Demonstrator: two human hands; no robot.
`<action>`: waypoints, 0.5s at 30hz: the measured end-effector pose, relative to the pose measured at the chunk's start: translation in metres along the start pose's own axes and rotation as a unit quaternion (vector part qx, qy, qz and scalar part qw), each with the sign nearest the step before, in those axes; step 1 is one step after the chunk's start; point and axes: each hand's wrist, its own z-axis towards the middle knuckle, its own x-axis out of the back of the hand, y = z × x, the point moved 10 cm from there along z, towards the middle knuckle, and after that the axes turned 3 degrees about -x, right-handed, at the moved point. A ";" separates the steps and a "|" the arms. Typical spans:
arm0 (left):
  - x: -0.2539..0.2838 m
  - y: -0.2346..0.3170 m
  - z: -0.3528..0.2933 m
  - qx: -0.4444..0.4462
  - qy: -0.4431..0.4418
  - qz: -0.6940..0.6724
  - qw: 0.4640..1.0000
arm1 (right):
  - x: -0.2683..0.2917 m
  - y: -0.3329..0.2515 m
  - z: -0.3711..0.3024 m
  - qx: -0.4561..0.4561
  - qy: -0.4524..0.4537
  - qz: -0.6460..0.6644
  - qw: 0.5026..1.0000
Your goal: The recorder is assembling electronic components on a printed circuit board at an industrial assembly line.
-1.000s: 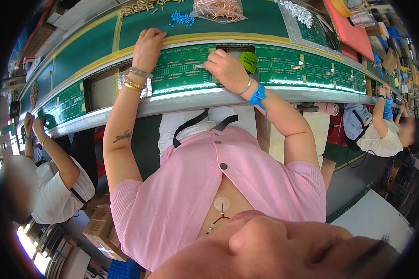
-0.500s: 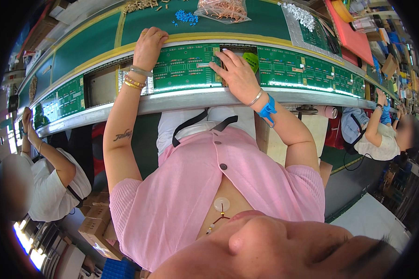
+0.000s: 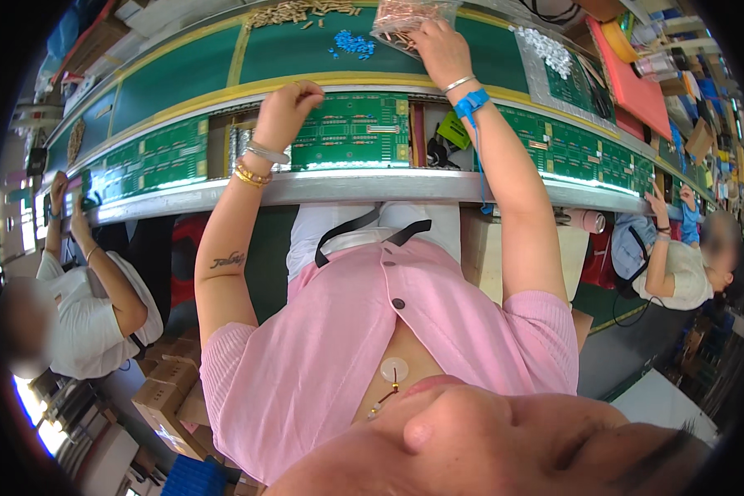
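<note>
My right hand (image 3: 443, 54) reaches over the far bench. Its bent fingertips are at the clear plastic bag (image 3: 395, 18) of copper-coloured leaded parts, and what they grip is hidden. A blue strap (image 3: 471, 102) with a cord circles that wrist. Over the left end of a green circuit board (image 3: 351, 136), my left hand (image 3: 286, 114) is raised with its fingers curled to a pinch. Anything between those fingertips is too small to make out. The board lies in the metal-edged rail (image 3: 339, 189) in front of me, with small components on it.
Beyond the rail lie piles of blue parts (image 3: 355, 45), tan parts (image 3: 298, 11) and white parts (image 3: 546, 51). More boards (image 3: 554, 140) stand along the rail. A green tool (image 3: 454, 131) sits in a gap beside my board. Co-workers (image 3: 99, 306) sit on both sides.
My right hand has left the board's right end and moved up and away to the bag. My left hand has shifted slightly right and nearer. Boards in the rail appear shifted right.
</note>
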 end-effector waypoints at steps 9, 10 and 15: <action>-0.027 0.020 -0.012 -0.077 -0.022 -0.001 0.997 | 0.022 0.007 -0.008 -0.065 0.036 0.108 0.991; -0.029 0.020 -0.013 -0.076 -0.021 0.001 0.997 | 0.024 0.009 -0.009 -0.080 0.041 0.101 0.991; -0.029 0.030 -0.015 -0.105 0.001 0.031 0.994 | 0.039 0.009 -0.009 -0.089 0.083 0.113 0.986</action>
